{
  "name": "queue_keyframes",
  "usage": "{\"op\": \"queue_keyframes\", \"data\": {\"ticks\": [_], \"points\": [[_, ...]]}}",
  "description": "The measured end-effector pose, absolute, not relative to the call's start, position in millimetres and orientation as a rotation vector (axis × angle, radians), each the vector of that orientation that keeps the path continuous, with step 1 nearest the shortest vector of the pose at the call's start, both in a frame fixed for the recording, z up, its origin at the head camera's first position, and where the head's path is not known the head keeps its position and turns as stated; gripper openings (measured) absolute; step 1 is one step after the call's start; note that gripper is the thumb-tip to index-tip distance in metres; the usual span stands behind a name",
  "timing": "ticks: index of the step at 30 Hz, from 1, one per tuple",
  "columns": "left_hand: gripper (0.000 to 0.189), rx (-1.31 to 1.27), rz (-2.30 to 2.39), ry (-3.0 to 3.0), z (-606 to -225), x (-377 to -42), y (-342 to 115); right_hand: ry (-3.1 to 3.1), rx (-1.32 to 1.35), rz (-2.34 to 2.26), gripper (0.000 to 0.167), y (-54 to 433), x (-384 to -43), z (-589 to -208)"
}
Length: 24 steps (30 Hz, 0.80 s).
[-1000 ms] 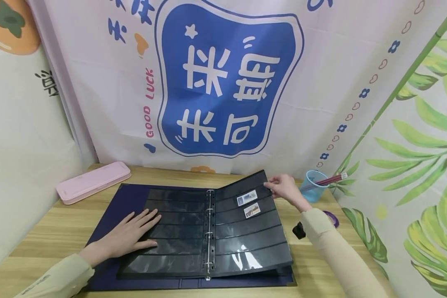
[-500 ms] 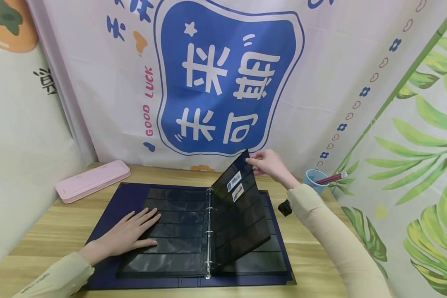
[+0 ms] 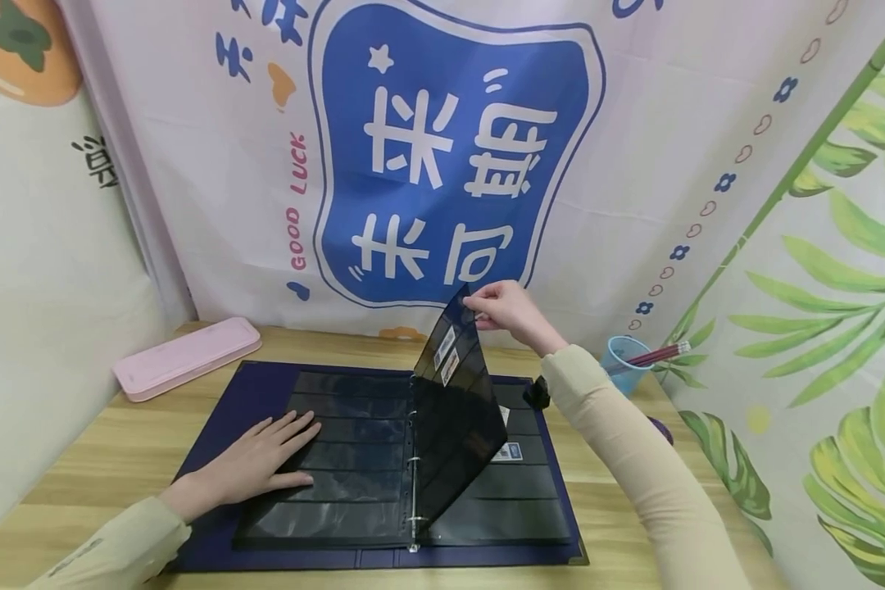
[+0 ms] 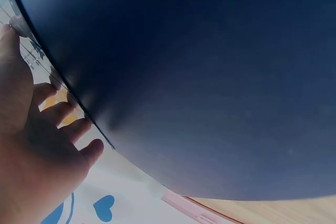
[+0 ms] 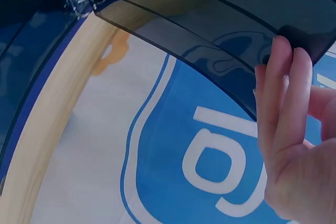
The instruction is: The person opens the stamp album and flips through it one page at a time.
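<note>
The binder lies spread on the near part of the table. It could slide or tip if the page were dragged rather than turned, though the left hand, flat with its fingers spread on the left leaves, should help steady it. The page, right of the rings, stands raised and bowed. The right hand pinches only its far outer corner, so a slack pinch could let it flop back, and a hard pull could crease it or strain its holes at the rings. Its steep tilt might also let the two stamps creep in their strips if they fit loosely.

Much of the leaf beneath is covered by the page, which partly hides the stamps there. The right sleeve cuts across the left side of the cup and most of a purple ring-shaped thing at the right. In the left wrist view a dark expanse fills most of the frame; it is probably the binder's cover. The stamps' designs are too small to read.
</note>
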<state>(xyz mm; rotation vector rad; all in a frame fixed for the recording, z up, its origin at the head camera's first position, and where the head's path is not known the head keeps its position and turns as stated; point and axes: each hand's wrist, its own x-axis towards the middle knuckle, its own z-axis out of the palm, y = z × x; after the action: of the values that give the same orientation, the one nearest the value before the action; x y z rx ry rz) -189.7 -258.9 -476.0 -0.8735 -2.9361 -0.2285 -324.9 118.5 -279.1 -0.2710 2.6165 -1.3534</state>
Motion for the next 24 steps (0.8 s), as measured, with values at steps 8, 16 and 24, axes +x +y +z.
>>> {"op": "queue_keyframes", "data": {"ticks": [8, 16, 24], "points": [[0.073, -0.845, -0.228, -2.851, -451, -197, -239, 2.542, -0.258, -1.434, 0.031, 101, -328, -281], [0.048, -0.684, -0.64, -2.747, -373, -214, -157, 2.583, -0.264, -1.401, 0.029, 89, -326, -278], [0.032, -0.681, -0.903, -2.658, -311, -216, -96, 2.675, -0.291, -1.341, 0.028, 80, -323, -275]]}}
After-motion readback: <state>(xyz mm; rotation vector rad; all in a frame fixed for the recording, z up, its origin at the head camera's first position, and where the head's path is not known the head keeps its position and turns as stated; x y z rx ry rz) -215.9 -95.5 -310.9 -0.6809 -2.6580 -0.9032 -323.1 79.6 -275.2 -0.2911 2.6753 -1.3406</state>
